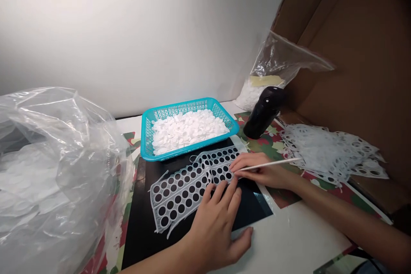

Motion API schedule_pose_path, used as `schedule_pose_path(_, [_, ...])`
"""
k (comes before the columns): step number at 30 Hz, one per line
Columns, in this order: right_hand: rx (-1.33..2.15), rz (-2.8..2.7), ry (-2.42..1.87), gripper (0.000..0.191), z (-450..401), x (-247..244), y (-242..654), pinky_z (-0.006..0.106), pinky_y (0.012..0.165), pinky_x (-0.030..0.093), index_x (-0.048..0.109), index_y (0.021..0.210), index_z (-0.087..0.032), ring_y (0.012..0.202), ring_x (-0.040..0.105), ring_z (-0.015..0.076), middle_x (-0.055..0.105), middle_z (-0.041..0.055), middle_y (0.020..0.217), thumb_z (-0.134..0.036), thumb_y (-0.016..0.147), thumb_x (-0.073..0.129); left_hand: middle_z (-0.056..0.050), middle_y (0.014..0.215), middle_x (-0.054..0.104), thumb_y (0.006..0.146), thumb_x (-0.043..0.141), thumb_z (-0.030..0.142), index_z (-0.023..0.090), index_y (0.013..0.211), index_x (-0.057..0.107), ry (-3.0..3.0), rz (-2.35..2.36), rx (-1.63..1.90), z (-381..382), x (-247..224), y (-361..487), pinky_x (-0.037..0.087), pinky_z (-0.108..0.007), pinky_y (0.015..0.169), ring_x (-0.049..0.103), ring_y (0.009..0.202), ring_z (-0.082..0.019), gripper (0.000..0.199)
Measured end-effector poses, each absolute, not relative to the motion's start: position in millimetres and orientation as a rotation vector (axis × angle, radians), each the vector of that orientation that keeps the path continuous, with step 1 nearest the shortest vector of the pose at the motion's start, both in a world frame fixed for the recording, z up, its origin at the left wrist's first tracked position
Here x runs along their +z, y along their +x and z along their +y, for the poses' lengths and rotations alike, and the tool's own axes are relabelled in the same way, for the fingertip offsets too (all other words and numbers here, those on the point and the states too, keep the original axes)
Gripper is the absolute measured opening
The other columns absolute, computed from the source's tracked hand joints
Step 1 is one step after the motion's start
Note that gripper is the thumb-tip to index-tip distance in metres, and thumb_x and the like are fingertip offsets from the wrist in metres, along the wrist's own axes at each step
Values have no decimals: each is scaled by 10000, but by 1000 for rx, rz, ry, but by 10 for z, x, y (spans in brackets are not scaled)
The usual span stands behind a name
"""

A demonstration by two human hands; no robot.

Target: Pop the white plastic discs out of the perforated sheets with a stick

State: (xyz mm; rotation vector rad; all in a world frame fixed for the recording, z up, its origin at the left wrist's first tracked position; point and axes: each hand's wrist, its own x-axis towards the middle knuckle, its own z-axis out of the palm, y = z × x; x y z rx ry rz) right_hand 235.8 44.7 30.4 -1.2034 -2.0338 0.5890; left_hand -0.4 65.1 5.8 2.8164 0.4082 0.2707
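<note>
A white perforated plastic sheet (184,190) with rows of round holes lies on a black mat (141,235), its strips bent and uneven. My left hand (215,222) rests flat on the sheet with its fingers spread, holding nothing. My right hand (260,171) comes in from the right, pinching a thin white stick (271,164) that points right. Its fingertips touch the far end of the sheet. Just beyond the sheet, a teal plastic basket (189,109) holds a heap of small white discs (188,130).
A crumpled clear plastic bag (48,167) fills the left side. At the back right stand a black cylindrical bottle (263,113) and a zip bag of white discs (272,68). A tangle of perforated sheets (330,154) lies right, before a cardboard wall (353,51).
</note>
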Motion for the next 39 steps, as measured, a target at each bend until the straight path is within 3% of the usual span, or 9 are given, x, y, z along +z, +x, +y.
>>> schedule_pose_path(7, [777, -1933, -1226, 127, 370, 175, 2449, 333, 897, 524, 687, 965, -178, 980, 665, 171, 717, 59, 990, -226, 936, 574, -50, 1547, 297, 951, 320, 594, 149, 1411, 416, 2796, 446, 237, 662, 50, 12, 275, -511, 1063, 396, 1315, -325, 647])
schedule_pose_path(23, [751, -2053, -1155, 165, 334, 225, 2468, 313, 942, 516, 685, 1043, -172, 1051, 646, 173, 707, 79, 1078, -198, 949, 552, -69, 1493, 402, 930, 362, 608, 128, 1375, 460, 2830, 413, 257, 689, 118, 20, 270, -487, 1035, 445, 1272, -323, 662])
schedule_pose_path(29, [535, -2153, -1170, 207, 304, 144, 2457, 301, 998, 495, 685, 1070, -167, 1116, 624, 166, 692, 88, 1140, -222, 975, 509, -92, 1475, 427, 915, 372, 630, 109, 1378, 466, 2823, 401, 218, 688, 144, 43, 274, -504, 1041, 450, 1263, -348, 703])
schedule_pose_path(34, [285, -2256, -1136, 315, 230, 6, 2425, 362, 1062, 467, 592, 1268, -172, 1245, 552, 196, 645, 120, 1257, -218, 1007, 422, -118, 1470, 429, 907, 357, 661, 86, 1406, 435, 2812, 398, 171, 675, 152, 58, 266, -516, 1056, 432, 1278, -366, 765])
schedule_pose_path(39, [255, -2165, -1182, 318, 208, -19, 2395, 351, 1029, 498, 574, 1272, -178, 1142, 625, 192, 672, 99, 1202, -218, 1010, 399, -122, 1507, 366, 895, 357, 679, 80, 1417, 417, 2798, 407, 155, 674, 140, 60, 261, -529, 1061, 407, 1302, -375, 797])
